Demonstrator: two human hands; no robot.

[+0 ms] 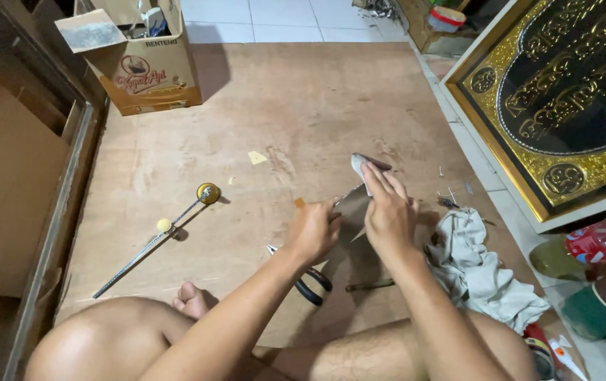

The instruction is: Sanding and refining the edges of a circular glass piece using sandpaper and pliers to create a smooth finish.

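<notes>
I sit on a brown plywood sheet (282,106) with my bare legs in the foreground. My left hand (315,229) and my right hand (387,212) meet over a thin grey, shiny pointed piece (354,201), both gripping it. Its rounded far tip (361,163) sticks out beyond my right fingers. Dark-handled pliers (311,283) lie on the wood just below my left wrist. What the piece is made of I cannot tell.
A long metal rod tool with a round brass head (207,193) lies to the left. An open cardboard box (140,60) stands at the back left. A crumpled white rag (483,264) lies right; a gold-framed dark panel (564,92) leans beyond it. Bottles (592,247) stand at right.
</notes>
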